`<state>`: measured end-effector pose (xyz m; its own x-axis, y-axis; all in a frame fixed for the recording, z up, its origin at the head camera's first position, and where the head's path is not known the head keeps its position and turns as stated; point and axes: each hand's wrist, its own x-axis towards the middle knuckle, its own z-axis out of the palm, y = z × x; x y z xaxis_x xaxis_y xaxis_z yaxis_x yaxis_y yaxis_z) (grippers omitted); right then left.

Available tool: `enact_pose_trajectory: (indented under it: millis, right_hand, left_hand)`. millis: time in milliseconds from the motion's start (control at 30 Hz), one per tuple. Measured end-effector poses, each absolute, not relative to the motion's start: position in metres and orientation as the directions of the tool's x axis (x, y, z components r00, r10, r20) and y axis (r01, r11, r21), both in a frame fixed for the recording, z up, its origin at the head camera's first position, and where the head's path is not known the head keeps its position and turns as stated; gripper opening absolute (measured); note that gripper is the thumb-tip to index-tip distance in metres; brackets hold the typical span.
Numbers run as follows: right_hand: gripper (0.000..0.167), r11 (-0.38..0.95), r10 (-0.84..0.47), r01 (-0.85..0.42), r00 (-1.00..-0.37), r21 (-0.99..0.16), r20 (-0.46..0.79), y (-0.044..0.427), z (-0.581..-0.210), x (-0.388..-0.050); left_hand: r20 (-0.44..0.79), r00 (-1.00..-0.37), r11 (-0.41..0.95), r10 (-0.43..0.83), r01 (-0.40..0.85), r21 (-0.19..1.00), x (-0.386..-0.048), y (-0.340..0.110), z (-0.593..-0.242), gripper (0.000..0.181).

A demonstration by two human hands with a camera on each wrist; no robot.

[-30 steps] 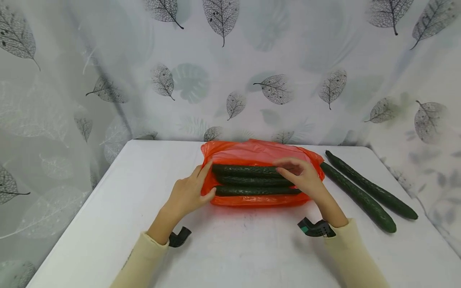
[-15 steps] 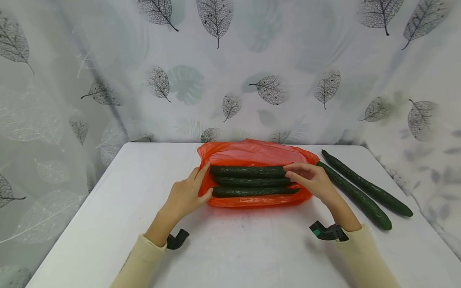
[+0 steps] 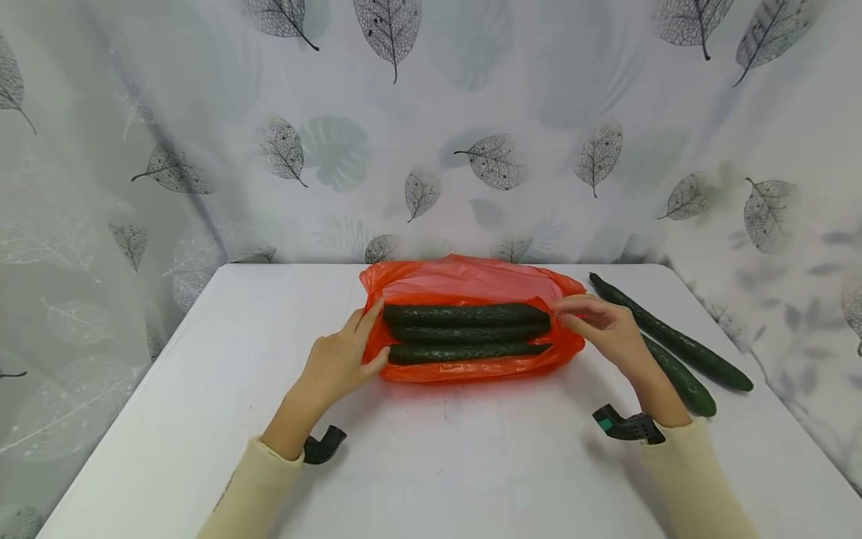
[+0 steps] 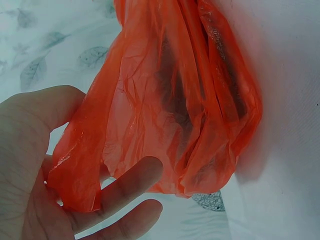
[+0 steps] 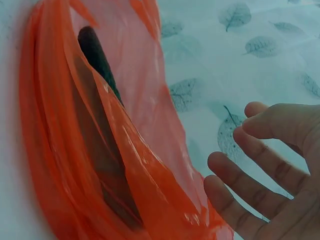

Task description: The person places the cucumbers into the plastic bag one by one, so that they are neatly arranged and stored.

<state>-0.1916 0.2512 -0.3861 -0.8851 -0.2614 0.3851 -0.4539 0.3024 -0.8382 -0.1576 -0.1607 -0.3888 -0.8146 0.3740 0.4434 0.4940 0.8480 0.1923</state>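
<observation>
Three dark green cucumbers (image 3: pixel 465 333) lie side by side in a red plastic bag (image 3: pixel 465 370), its mouth gaping upward. At the bag's left end my left hand (image 3: pixel 340 363) grips the edge; in the left wrist view a red flap of the bag (image 4: pixel 82 165) runs between the thumb and the fingers, some fingers stretched out. My right hand (image 3: pixel 606 329) is at the bag's right end. In the right wrist view its fingers (image 5: pixel 250 190) are loosely bent beside the bag, with nothing held between them. Part of one cucumber (image 5: pixel 97 57) shows in the bag's opening there.
Two more cucumbers lie slanting on the right of the white table (image 3: pixel 458 464): a farther one (image 3: pixel 673 337) and a nearer one (image 3: pixel 680 374), partly behind my right hand. A leaf-printed curtain (image 3: pixel 431 135) hangs behind the table.
My right hand has drawn back to the right, from over the cucumbers to the bag's right edge. The left hand stays at the left edge. The head view has shifted slightly.
</observation>
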Motion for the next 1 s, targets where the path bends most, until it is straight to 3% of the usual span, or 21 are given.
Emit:
enact_pose_trajectory:
  millis: [333,533,767,1000]
  right_hand:
    - [0.023,0.321,-0.184,-0.414,-0.909,-0.852,0.373,0.279,-0.395,-0.192]
    - [0.023,0.372,-0.088,-0.337,-0.94,-0.865,0.329,0.294,-0.405,-0.196]
    - [0.027,0.384,-0.051,-0.256,-0.965,-0.887,0.256,0.305,-0.413,-0.196]
    - [0.03,0.432,0.074,-0.168,-0.973,-0.886,0.22,0.32,-0.418,-0.199]
  left_hand:
    - [0.452,-0.81,0.847,0.374,0.496,0.189,-0.156,-0.16,-0.392,0.07]
    - [0.482,-0.786,0.839,0.388,0.518,0.168,-0.157,-0.16,-0.39,0.069]
    - [0.466,-0.794,0.842,0.389,0.512,0.169,-0.156,-0.161,-0.391,0.07]
    - [0.464,-0.797,0.842,0.387,0.511,0.175,-0.157,-0.161,-0.388,0.069]
